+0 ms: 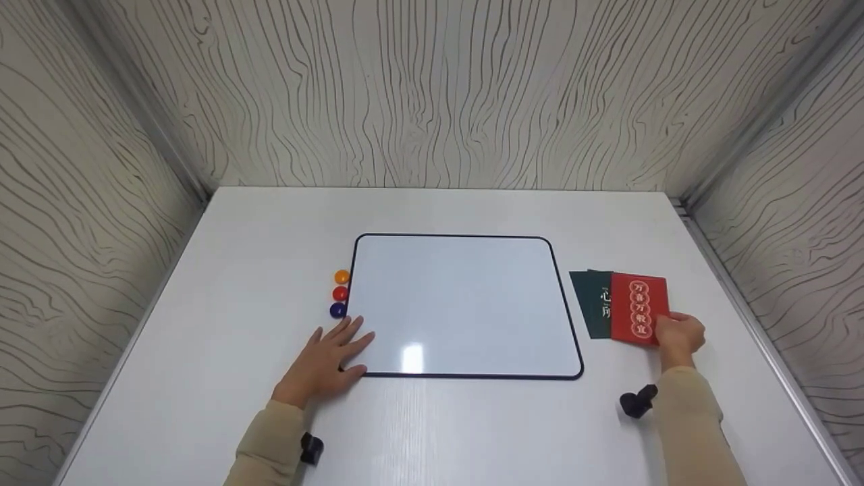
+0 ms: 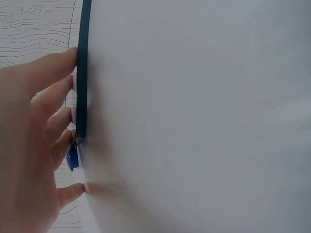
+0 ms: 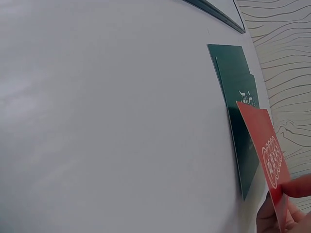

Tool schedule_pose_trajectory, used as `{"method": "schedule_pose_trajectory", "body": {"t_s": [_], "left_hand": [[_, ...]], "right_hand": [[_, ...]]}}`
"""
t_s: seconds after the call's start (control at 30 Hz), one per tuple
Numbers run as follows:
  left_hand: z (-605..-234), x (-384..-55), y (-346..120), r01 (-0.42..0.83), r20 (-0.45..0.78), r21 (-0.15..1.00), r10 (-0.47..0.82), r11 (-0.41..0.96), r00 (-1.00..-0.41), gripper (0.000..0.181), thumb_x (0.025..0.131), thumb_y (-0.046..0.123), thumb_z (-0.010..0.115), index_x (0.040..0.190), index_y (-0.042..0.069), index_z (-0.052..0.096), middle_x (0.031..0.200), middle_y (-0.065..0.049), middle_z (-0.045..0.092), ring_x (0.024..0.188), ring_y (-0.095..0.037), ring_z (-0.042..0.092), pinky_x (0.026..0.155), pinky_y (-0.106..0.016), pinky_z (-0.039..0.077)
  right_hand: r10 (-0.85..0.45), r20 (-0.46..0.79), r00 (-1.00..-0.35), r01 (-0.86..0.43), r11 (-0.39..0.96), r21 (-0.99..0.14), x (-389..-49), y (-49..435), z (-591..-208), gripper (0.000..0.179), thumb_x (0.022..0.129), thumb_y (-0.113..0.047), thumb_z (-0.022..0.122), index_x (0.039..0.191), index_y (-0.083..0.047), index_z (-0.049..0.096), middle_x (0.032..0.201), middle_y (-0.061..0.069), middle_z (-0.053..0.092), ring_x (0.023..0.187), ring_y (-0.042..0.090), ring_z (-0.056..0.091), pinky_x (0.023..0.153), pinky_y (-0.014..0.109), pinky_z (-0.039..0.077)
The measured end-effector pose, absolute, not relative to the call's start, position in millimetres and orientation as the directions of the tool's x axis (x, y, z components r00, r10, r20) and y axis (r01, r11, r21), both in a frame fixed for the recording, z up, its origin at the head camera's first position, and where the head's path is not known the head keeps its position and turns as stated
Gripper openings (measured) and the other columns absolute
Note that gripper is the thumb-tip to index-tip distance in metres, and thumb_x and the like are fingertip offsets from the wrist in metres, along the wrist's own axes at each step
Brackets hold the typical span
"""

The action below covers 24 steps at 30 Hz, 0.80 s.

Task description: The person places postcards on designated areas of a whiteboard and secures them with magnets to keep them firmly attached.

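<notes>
A whiteboard with a dark rim lies on the table. My left hand rests at its near left corner, fingers spread and straight over the rim. In the left wrist view, the fingertips meet the dark edge. My right hand pinches a red envelope-like card by its lower right corner, thumb on top. The card bears white characters in round frames and is tilted up in the right wrist view. It overlaps dark green cards with white characters, partly hiding them.
Orange, red and dark blue round magnet-like pieces line the board's left edge. The white table meets wood-grain panels at the back and sides. Dark wrist devices sit beside both sleeves.
</notes>
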State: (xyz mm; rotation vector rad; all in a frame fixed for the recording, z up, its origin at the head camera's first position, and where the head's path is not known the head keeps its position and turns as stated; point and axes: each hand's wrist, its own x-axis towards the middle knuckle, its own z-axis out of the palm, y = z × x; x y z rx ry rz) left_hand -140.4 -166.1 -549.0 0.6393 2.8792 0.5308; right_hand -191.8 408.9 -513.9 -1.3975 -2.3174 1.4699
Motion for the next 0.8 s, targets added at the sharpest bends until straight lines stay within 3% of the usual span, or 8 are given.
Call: {"method": "schedule_pose_trajectory", "body": {"t_s": [0.17, 0.4, 0.53, 0.63, 0.8], "left_hand": [[-549.8, -140.7, -166.4, 0.384, -0.062, 0.373, 0.436, 0.845, -0.898, 0.055, 0.094, 0.04, 0.055, 0.146, 0.027, 0.042, 0.16, -0.004, 0.031, 0.15, -0.032, 0.024, 0.118, -0.066, 0.018], [-550.0, -140.0, -166.2, 0.389, -0.047, 0.377, 0.437, 0.84, -0.898, 0.055, 0.094, 0.04, 0.056, 0.145, 0.026, 0.043, 0.159, -0.005, 0.032, 0.15, -0.032, 0.026, 0.118, -0.067, 0.019], [-550.2, -140.0, -166.2, 0.387, -0.048, 0.38, 0.436, 0.84, -0.899, 0.055, 0.094, 0.04, 0.056, 0.146, 0.027, 0.042, 0.16, -0.004, 0.031, 0.15, -0.031, 0.026, 0.118, -0.066, 0.019], [-550.0, -140.3, -166.2, 0.382, -0.051, 0.381, 0.432, 0.842, -0.901, 0.056, 0.093, 0.04, 0.056, 0.146, 0.027, 0.042, 0.16, -0.003, 0.031, 0.15, -0.03, 0.026, 0.118, -0.066, 0.019], [-550.8, -141.2, -165.5, 0.378, -0.054, 0.383, 0.429, 0.843, -0.902, 0.056, 0.093, 0.04, 0.057, 0.146, 0.027, 0.042, 0.159, -0.004, 0.032, 0.15, -0.03, 0.026, 0.118, -0.066, 0.019]], "right_hand": [[0.697, -0.409, -0.589, 0.648, 0.104, -0.755, -193.5, 407.1, -513.6, 0.047, 0.095, -0.014, 0.048, 0.138, 0.004, 0.044, 0.135, 0.022, 0.048, 0.116, 0.026, 0.05, 0.069, 0.015, 0.041], [0.661, -0.467, -0.587, 0.653, 0.046, -0.756, -197.3, 405.0, -510.2, 0.05, 0.095, -0.011, 0.043, 0.143, -0.001, 0.04, 0.143, 0.019, 0.043, 0.121, 0.023, 0.046, 0.075, 0.014, 0.041], [0.627, -0.508, -0.591, 0.649, -0.005, -0.761, -198.9, 404.1, -508.4, 0.051, 0.097, -0.011, 0.039, 0.147, -0.003, 0.036, 0.144, 0.016, 0.042, 0.122, 0.02, 0.046, 0.091, 0.022, 0.046], [0.604, -0.518, -0.606, 0.635, -0.025, -0.772, -199.5, 402.8, -508.1, 0.051, 0.098, -0.012, 0.038, 0.148, -0.004, 0.035, 0.144, 0.015, 0.041, 0.131, 0.023, 0.043, 0.11, 0.029, 0.042], [0.581, -0.524, -0.623, 0.626, -0.033, -0.779, -200.5, 399.7, -508.6, 0.051, 0.098, -0.012, 0.04, 0.148, -0.005, 0.035, 0.148, 0.013, 0.039, 0.135, 0.022, 0.039, 0.118, 0.032, 0.035]]}}
